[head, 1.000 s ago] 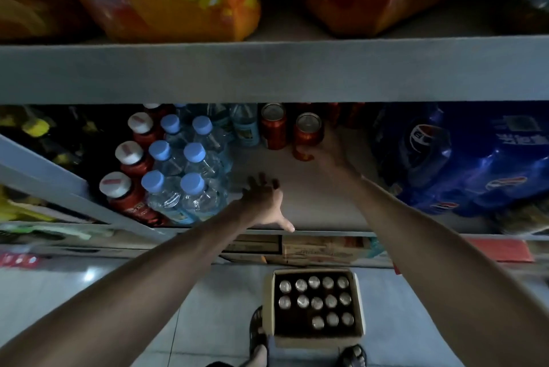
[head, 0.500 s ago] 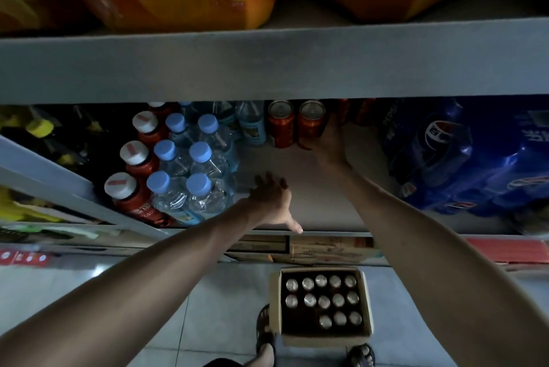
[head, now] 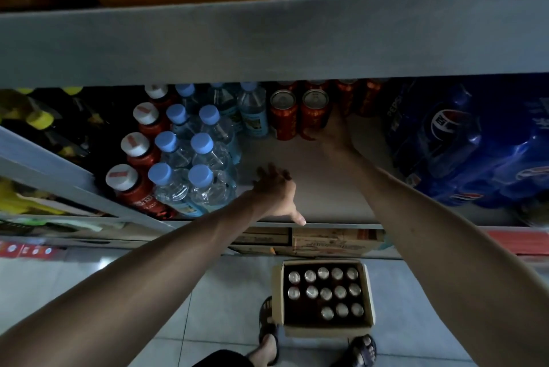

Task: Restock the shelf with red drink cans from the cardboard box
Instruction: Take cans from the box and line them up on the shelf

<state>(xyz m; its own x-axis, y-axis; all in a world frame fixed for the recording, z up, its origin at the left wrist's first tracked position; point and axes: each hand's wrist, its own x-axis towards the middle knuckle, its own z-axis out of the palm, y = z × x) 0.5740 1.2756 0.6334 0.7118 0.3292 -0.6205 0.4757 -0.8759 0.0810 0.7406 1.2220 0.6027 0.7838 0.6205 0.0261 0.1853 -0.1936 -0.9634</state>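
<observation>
Right hand deep in shelf, fingers wrapped on upright red can, beside its neighbour. Left hand fingers spread, empty, nearer the cardboard box on floor below.

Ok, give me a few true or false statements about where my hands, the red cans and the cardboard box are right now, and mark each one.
1. The open cardboard box sits on the tiled floor with silver-topped cans inside. True.
2. The right hand is at the red drink can on the grey shelf. True.
3. The left hand grips a can. False: it holds nothing, resting open near the shelf's front edge.
4. The blue-capped water bottles stand right of the red cans. False: they stand to the left.
5. The box is full. False: its front row has gaps.
</observation>
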